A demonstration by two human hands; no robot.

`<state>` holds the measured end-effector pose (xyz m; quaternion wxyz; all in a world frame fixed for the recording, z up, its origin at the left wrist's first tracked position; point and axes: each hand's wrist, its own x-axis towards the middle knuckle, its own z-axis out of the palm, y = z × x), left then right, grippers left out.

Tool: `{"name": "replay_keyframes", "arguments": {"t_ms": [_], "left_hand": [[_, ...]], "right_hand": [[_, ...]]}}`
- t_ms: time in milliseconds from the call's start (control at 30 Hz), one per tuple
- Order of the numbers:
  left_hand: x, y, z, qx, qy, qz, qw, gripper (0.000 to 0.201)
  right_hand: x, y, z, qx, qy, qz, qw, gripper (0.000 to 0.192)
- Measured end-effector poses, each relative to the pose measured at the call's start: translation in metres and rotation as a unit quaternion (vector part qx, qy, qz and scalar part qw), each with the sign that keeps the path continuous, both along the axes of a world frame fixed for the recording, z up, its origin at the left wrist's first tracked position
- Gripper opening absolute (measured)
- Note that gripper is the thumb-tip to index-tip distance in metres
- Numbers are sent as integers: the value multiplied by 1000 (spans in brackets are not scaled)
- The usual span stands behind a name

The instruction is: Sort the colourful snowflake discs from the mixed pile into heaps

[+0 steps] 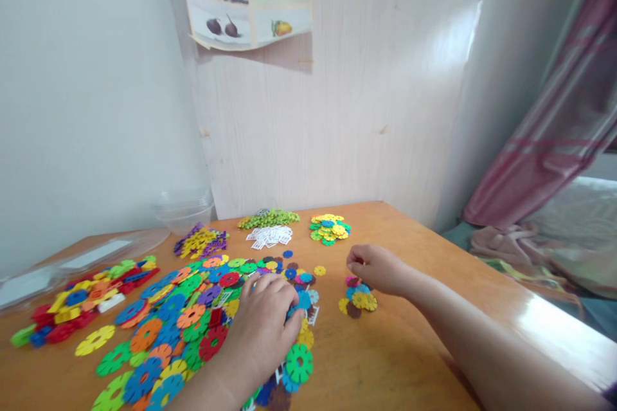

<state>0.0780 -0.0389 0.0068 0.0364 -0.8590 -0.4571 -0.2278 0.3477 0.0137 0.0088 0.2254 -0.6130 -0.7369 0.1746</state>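
Observation:
My left hand [265, 324] lies palm down on a wide spread of colourful plastic snowflake discs [168, 327], its fingers curled among small discs near the middle of the wooden table [409, 347]. My right hand [376, 267] hovers above a small heap of yellow, blue and brown discs [359, 298], fingers pinched together; whether it holds a piece is hidden. A lone small yellow disc [319, 270] lies between the hands.
Sorted piles sit at the back: green pieces [268, 218], white pieces [270, 235], a yellow and green heap [330, 228], purple and yellow pieces [200, 242]. Red and yellow blocks [81, 298] lie at the left. A clear plastic tub [186, 208] stands against the wall. Bedding lies right.

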Motion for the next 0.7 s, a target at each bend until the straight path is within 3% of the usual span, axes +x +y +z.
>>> {"name": "replay_keyframes", "arguments": {"t_ms": [100, 367, 600, 700], "left_hand": [[-1, 1, -1, 11, 1, -6, 1000, 12], [-2, 2, 10, 23, -20, 4, 1000, 24], [3, -1, 10, -8, -79, -72, 994, 26], [5, -3, 10, -26, -93, -95, 991, 25]], "right_hand": [[-5, -5, 5, 36, 7, -6, 999, 12], [-34, -31, 6, 110, 74, 78, 988, 18], [-62, -48, -2, 58, 191, 178, 964, 22], [-65, -49, -4, 51, 209, 190, 958, 18]]}}
